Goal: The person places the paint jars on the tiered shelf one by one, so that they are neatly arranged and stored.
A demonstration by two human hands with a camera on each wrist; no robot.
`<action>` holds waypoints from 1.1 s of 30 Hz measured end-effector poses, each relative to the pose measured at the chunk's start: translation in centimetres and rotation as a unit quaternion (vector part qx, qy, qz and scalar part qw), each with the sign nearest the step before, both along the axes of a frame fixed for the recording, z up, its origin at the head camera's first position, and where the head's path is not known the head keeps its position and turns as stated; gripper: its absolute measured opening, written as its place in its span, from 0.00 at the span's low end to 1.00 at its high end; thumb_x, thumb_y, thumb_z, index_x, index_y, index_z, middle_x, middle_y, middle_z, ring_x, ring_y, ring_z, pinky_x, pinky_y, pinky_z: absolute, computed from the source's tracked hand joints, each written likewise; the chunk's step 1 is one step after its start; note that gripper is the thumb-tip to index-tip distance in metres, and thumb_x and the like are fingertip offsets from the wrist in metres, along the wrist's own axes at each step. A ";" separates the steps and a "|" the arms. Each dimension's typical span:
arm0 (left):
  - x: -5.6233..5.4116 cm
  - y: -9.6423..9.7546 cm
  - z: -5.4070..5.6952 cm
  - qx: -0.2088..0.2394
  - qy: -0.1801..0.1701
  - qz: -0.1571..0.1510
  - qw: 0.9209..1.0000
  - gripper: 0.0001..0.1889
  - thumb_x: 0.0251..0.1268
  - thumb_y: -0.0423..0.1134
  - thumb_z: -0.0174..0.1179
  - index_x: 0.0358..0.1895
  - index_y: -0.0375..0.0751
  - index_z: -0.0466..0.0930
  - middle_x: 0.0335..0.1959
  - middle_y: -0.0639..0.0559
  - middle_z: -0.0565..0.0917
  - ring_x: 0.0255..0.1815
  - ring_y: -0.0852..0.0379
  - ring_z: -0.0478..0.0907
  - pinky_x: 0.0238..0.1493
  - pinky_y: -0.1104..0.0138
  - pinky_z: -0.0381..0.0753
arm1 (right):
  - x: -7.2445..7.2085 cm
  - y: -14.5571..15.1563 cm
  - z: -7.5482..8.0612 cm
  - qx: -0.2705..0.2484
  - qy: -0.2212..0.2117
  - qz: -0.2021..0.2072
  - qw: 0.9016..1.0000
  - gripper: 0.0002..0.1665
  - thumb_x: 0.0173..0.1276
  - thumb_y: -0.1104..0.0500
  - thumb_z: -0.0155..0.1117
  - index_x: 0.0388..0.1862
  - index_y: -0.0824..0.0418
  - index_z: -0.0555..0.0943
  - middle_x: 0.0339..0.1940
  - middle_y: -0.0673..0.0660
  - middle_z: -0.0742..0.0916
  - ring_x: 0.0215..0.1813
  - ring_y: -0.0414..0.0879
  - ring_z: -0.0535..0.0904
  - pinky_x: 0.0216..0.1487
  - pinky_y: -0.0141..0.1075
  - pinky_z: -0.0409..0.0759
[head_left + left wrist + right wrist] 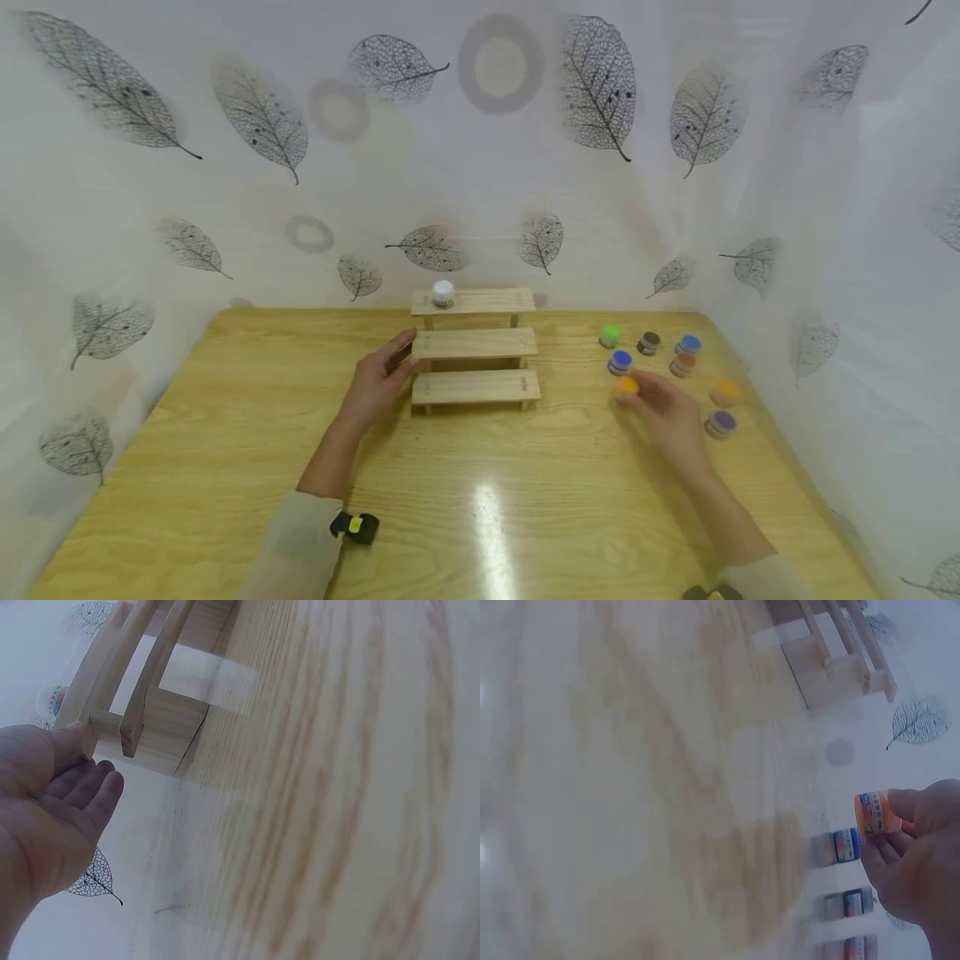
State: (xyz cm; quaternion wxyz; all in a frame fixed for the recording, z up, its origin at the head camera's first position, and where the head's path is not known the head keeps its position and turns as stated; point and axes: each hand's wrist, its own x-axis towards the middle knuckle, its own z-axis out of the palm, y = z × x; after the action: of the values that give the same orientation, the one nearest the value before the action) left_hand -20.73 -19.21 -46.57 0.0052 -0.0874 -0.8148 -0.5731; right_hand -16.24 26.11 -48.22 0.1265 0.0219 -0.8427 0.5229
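Note:
A three-step wooden stand (pixel 476 386) stands at the back middle of the table, with a white-lidded jar (pixel 443 293) on its top step. At the stand's left end is my left hand (pixel 375 385); its thumb and fingers grip the end of the middle step, and in the left wrist view the thumb (pixel 69 739) lies against the board. My right hand (pixel 667 414) pinches a small orange paint jar (pixel 872 814) between thumb and fingers, to the right of the stand. Just beyond it sits a blue-lidded jar (pixel 620 362).
More small jars stand on the right of the table (pixel 225 417): green (pixel 611 336), dark brown (pixel 648 342), light blue (pixel 688 344), reddish brown (pixel 683 364), another orange (pixel 725 392) and purple (pixel 721 423). A leaf-printed white curtain (pixel 420 183) encloses the back and sides.

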 end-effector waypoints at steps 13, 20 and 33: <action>-0.2 -0.2 -0.5 0.006 0.007 -0.005 1.000 0.29 0.83 0.37 0.58 0.82 0.43 0.65 0.83 0.45 0.65 0.79 0.42 0.67 0.70 0.62 0.79 | -2.1 -5.0 2.6 -0.020 0.043 0.122 0.991 0.23 0.75 0.70 0.68 0.67 0.73 0.79 0.64 0.70 0.85 0.64 0.60 0.84 0.62 0.25 0.82; -0.1 -0.2 0.0 0.001 0.010 -0.007 1.000 0.29 0.84 0.36 0.57 0.82 0.43 0.65 0.82 0.45 0.65 0.80 0.42 0.67 0.71 0.59 0.80 | -4.3 -7.3 4.2 -0.022 0.038 0.146 0.988 0.23 0.76 0.68 0.67 0.68 0.72 0.79 0.64 0.69 0.85 0.65 0.62 0.82 0.62 0.25 0.83; -0.3 -0.3 -0.2 0.000 0.017 0.001 1.000 0.27 0.83 0.35 0.58 0.80 0.41 0.67 0.81 0.45 0.68 0.78 0.43 0.70 0.71 0.61 0.79 | -8.5 -11.9 7.6 -0.055 0.020 0.194 0.979 0.25 0.77 0.69 0.66 0.70 0.72 0.78 0.68 0.67 0.83 0.69 0.61 0.80 0.63 0.29 0.84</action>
State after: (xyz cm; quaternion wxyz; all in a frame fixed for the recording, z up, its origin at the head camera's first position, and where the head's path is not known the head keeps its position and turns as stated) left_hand -21.06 -19.56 -46.78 0.0196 -0.0959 -0.8147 -0.5716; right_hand -24.75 14.18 -40.62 0.0410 0.1883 -0.7896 0.5826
